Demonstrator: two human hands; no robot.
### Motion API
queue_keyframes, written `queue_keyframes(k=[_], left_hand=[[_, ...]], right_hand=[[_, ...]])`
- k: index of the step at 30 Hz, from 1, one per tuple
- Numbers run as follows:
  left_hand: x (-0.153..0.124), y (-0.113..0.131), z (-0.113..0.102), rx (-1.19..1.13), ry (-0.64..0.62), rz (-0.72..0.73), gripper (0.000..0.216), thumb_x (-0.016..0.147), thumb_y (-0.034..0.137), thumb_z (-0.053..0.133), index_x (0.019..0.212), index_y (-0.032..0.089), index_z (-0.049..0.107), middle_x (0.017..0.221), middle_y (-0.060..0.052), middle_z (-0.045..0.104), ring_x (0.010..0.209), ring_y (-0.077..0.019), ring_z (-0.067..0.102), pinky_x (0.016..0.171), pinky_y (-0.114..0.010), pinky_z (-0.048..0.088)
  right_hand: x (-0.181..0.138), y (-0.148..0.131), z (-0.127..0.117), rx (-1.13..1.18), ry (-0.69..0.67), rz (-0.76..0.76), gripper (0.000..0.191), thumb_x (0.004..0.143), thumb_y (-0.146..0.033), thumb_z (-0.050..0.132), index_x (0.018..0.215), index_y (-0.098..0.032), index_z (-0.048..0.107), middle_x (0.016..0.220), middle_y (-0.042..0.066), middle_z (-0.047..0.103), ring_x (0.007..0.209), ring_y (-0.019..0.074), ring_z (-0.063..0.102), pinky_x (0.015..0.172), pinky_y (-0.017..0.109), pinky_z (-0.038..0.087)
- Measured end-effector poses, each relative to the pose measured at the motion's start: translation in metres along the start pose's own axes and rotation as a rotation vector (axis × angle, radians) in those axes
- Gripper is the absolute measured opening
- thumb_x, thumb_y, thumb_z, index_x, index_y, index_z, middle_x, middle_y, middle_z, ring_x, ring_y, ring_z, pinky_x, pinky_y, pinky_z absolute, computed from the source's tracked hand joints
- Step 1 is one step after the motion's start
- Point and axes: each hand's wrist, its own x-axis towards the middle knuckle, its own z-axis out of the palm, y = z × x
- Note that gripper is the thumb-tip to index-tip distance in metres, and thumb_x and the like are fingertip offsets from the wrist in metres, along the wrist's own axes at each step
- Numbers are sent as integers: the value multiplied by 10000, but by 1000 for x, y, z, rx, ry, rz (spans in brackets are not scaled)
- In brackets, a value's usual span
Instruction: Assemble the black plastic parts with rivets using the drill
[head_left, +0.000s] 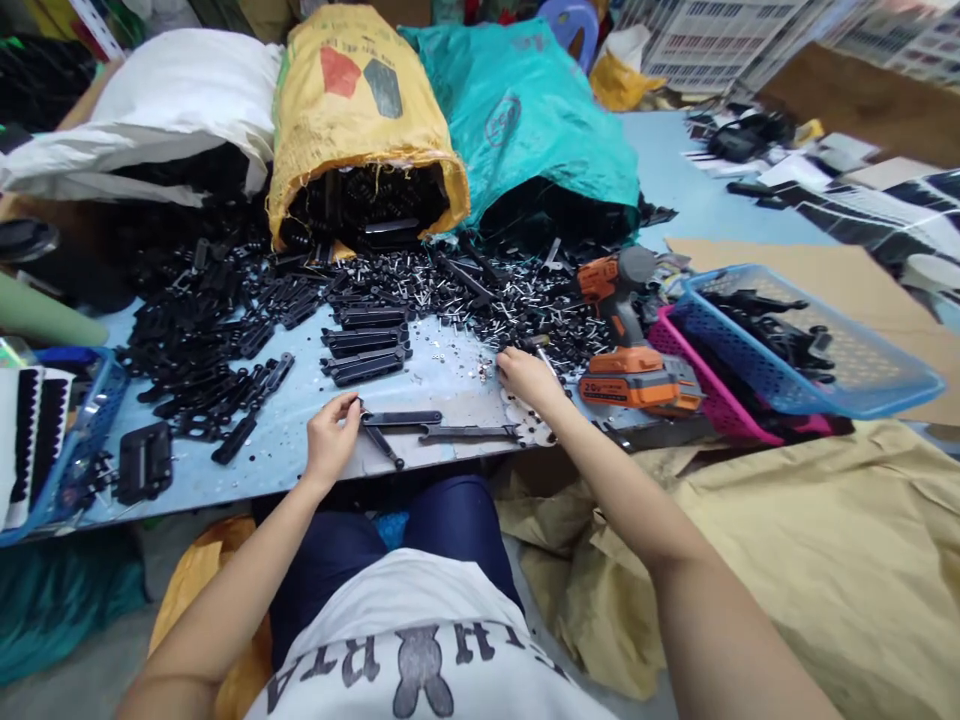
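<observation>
Thumb and fingers of the left hand are bunched at the joint of a black hinged piece just to their right, while the right hand gathers its fingertips over loose hardware; whether either pinches anything I cannot tell. Tiny pieces could scatter if the right fingers slip or brush them. Beyond that hand's right side, a drill battery appears to read "20V".

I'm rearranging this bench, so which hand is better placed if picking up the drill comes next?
Most likely the right hand: it is nearer the drill, which stands just to its right. The left hand is farther off, beside a black part.
</observation>
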Motion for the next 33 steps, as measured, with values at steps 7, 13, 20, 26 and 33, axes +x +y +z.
queue_keyframes(k=[7,13,20,26,33], left_hand=[[-12,-6,-9,258,57,266,223,858,271,493,978,151,637,888,-75,693,803,-174,659,775,-319,521],[-15,-9,-15,388,-20,526,207,882,189,460,1015,136,609,932,-99,683,874,-184,649,791,-312,522],[-11,-5,-14,511,-180,672,274,903,151,388,1071,145,604,974,-112,683,907,-205,643,803,-349,515],[-3,-13,-20,516,-284,668,308,902,156,367,1121,145,583,942,-123,682,882,-206,647,794,-370,521],[5,-12,-26,530,-389,750,327,902,133,326,1131,143,559,976,-126,675,924,-199,636,781,-345,504]], right_hand=[[-25,-53,-19,574,440,-131,201,898,-330,480,860,-188,616,807,51,645,742,156,597,682,258,458],[-38,-98,-9,750,466,-227,183,892,-314,502,820,-192,618,760,38,657,702,141,615,653,252,484],[-39,-106,-4,533,464,-280,213,917,-266,447,869,-172,632,857,76,675,780,153,631,690,256,485],[-48,-105,13,500,390,-335,237,920,-289,442,985,-196,651,970,86,678,887,176,624,803,329,482],[-58,-91,16,480,279,-417,410,894,-399,482,1254,-207,517,1205,118,576,1067,226,547,883,399,454]])
